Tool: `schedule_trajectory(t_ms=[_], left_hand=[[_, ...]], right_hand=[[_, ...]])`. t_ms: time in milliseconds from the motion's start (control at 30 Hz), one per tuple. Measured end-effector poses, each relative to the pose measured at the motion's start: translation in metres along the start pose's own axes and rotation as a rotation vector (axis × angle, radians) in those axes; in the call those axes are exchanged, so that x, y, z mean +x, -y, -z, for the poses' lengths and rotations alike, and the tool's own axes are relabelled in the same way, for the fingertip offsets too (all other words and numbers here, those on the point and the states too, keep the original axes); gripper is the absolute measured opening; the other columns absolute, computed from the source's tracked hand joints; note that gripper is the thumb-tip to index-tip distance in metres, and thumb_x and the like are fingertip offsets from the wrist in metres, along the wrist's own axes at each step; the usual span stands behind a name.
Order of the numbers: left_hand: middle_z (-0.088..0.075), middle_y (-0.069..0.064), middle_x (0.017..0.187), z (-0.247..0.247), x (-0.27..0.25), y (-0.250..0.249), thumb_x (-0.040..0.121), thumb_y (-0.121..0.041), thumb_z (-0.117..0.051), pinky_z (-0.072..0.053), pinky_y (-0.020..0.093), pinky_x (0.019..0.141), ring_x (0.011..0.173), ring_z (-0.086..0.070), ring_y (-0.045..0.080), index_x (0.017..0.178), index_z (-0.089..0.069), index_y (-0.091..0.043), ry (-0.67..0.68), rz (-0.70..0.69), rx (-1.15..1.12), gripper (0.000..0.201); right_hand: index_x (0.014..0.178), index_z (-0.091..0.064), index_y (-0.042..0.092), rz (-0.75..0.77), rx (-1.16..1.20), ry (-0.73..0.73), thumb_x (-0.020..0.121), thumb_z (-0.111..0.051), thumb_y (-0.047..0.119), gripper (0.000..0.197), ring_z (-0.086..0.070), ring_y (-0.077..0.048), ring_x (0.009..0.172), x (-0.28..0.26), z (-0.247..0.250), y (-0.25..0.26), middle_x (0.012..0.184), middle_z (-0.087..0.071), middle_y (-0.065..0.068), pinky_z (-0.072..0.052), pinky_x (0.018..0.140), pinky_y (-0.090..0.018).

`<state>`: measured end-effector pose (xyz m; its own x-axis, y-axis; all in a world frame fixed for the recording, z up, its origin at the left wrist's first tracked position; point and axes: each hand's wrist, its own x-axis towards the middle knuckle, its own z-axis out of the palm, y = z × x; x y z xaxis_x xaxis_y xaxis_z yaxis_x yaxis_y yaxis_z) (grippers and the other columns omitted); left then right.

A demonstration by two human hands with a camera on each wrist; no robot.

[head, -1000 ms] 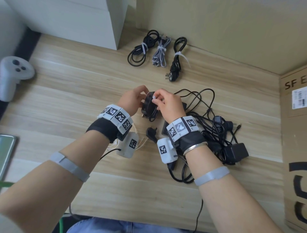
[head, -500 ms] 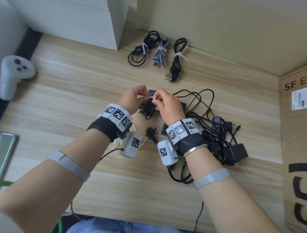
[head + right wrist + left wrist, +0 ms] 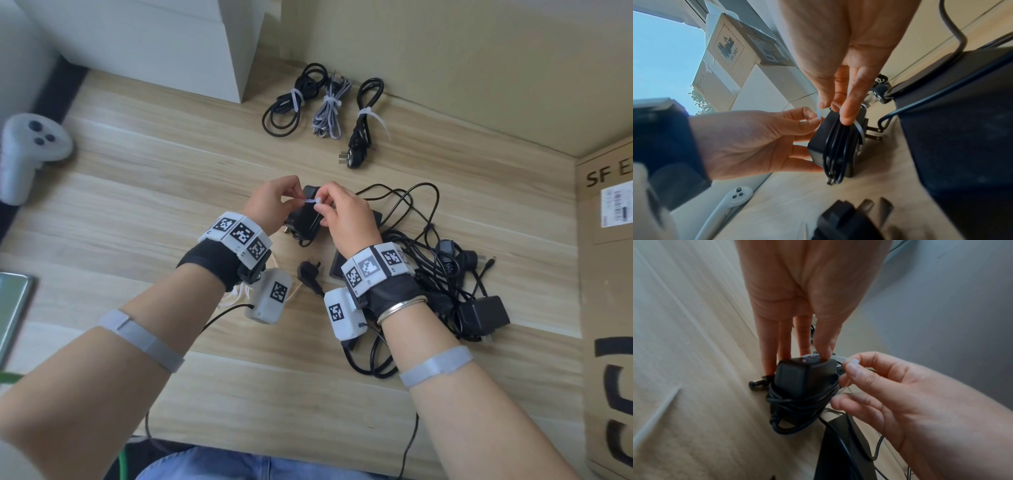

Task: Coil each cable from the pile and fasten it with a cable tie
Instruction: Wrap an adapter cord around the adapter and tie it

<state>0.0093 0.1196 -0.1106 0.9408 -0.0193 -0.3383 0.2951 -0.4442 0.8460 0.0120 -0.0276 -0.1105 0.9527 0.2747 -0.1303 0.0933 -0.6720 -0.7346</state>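
A black power adapter (image 3: 306,222) with its cord coiled round it is held just above the wooden table, between both hands. A white cable tie (image 3: 310,201) loops over the bundle. My left hand (image 3: 294,198) pinches the tie's tail (image 3: 819,112) with thumb and forefinger while its other fingers back the adapter (image 3: 818,146). My right hand (image 3: 320,206) pinches the tie's head (image 3: 854,361), and its fingers lie on the coiled cord (image 3: 835,146). The pile of loose black cables (image 3: 442,270) lies to the right, under my right wrist.
Three tied cable bundles (image 3: 327,109) lie at the back by the wall. A loose black plug (image 3: 309,273) sits between my wrists. A white controller (image 3: 30,150) lies at the left, a white box (image 3: 154,41) stands behind, and a cardboard box (image 3: 606,274) stands at the right.
Both hands have shifted slightly away from me with the adapter. The white tie, barely visible before, now runs stretched between the two pinching hands.
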Motion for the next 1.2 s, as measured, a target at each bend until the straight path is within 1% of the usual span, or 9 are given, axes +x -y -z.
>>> schedule_trajectory(t_ms=[233, 433, 600, 733, 800, 900, 1000, 1133, 1200], left_hand=[[-0.064, 0.008, 0.098, -0.001, -0.001, -0.002, 0.088, -0.002, -0.055, -0.051, 0.050, 0.084, 0.077, -0.054, 0.011, 0.066, -0.045, -0.024, -0.002, -0.008, 0.028, 0.032], [-0.065, 0.010, 0.101, -0.001, 0.000, -0.002, 0.087, -0.003, -0.057, -0.052, 0.050, 0.081, 0.089, -0.059, 0.021, 0.064, -0.045, -0.025, -0.002, -0.007, 0.055, 0.034], [-0.065, 0.013, 0.100, -0.005, -0.001, -0.001, 0.086, -0.002, -0.058, -0.052, 0.049, 0.082, 0.097, -0.061, 0.023, 0.064, -0.044, -0.023, 0.000, -0.014, 0.058, 0.034], [-0.066, 0.009, 0.099, -0.007, 0.000, 0.000, 0.086, -0.004, -0.059, -0.048, 0.035, 0.076, 0.086, -0.059, 0.018, 0.075, -0.052, -0.013, 0.014, -0.039, 0.094, 0.016], [-0.065, 0.003, 0.093, -0.009, -0.002, 0.000, 0.085, -0.005, -0.061, -0.047, 0.031, 0.079, 0.092, -0.060, 0.016, 0.079, -0.055, -0.011, 0.000, -0.062, 0.090, 0.010], [-0.064, 0.000, 0.088, -0.009, -0.003, 0.002, 0.083, -0.008, -0.065, -0.049, 0.032, 0.080, 0.091, -0.061, 0.013, 0.075, -0.054, -0.014, -0.028, -0.039, 0.040, 0.015], [-0.068, 0.003, 0.090, -0.010, -0.005, 0.001, 0.083, -0.005, -0.064, -0.051, 0.035, 0.086, 0.091, -0.063, 0.015, 0.067, -0.055, -0.019, -0.033, -0.012, -0.018, 0.022], [-0.068, 0.004, 0.095, -0.008, -0.003, -0.002, 0.083, 0.000, -0.060, -0.052, 0.032, 0.079, 0.092, -0.063, 0.018, 0.074, -0.057, -0.022, 0.008, -0.028, 0.028, 0.024], [-0.065, -0.001, 0.091, -0.007, -0.004, -0.001, 0.081, -0.001, -0.064, -0.053, 0.039, 0.082, 0.095, -0.063, 0.022, 0.080, -0.056, -0.025, 0.056, -0.080, 0.017, 0.026]], right_hand=[[0.091, -0.059, 0.009, 0.031, -0.022, -0.007, 0.088, -0.056, 0.009, 0.004, -0.058, -0.025, 0.077, 0.000, 0.000, 0.001, 0.081, -0.052, 0.003, -0.053, 0.070, -0.047], [0.091, -0.060, 0.009, 0.038, -0.018, -0.014, 0.088, -0.057, 0.009, 0.004, -0.058, -0.025, 0.077, -0.002, 0.000, 0.000, 0.081, -0.053, 0.003, -0.053, 0.069, -0.047], [0.095, -0.061, 0.007, 0.054, -0.047, -0.006, 0.088, -0.057, 0.011, 0.009, -0.059, -0.026, 0.079, -0.003, 0.001, -0.001, 0.088, -0.060, -0.006, -0.054, 0.068, -0.046], [0.096, -0.063, 0.008, 0.069, -0.139, 0.005, 0.087, -0.060, 0.014, 0.011, -0.052, -0.019, 0.075, -0.005, 0.006, 0.001, 0.086, -0.061, -0.005, -0.048, 0.070, -0.038], [0.097, -0.060, 0.008, 0.051, -0.146, 0.013, 0.087, -0.061, 0.016, 0.012, -0.049, -0.016, 0.071, -0.005, 0.007, 0.002, 0.084, -0.062, -0.003, -0.045, 0.067, -0.033], [0.093, -0.057, 0.008, 0.007, -0.120, 0.004, 0.087, -0.063, 0.019, 0.014, -0.052, -0.016, 0.068, -0.007, 0.007, 0.001, 0.078, -0.056, 0.005, -0.042, 0.065, -0.030], [0.089, -0.059, 0.009, -0.005, -0.144, -0.001, 0.086, -0.064, 0.022, 0.014, -0.049, -0.015, 0.069, -0.007, 0.006, 0.000, 0.080, -0.058, 0.003, -0.041, 0.065, -0.031], [0.090, -0.056, 0.009, -0.006, -0.157, -0.019, 0.085, -0.065, 0.025, 0.019, -0.047, -0.018, 0.068, -0.009, 0.005, 0.002, 0.089, -0.051, -0.001, -0.039, 0.059, -0.031], [0.091, -0.054, 0.008, -0.017, -0.160, -0.012, 0.086, -0.064, 0.032, 0.026, -0.044, -0.017, 0.065, -0.011, 0.006, 0.004, 0.090, -0.043, 0.001, -0.031, 0.055, -0.028]])
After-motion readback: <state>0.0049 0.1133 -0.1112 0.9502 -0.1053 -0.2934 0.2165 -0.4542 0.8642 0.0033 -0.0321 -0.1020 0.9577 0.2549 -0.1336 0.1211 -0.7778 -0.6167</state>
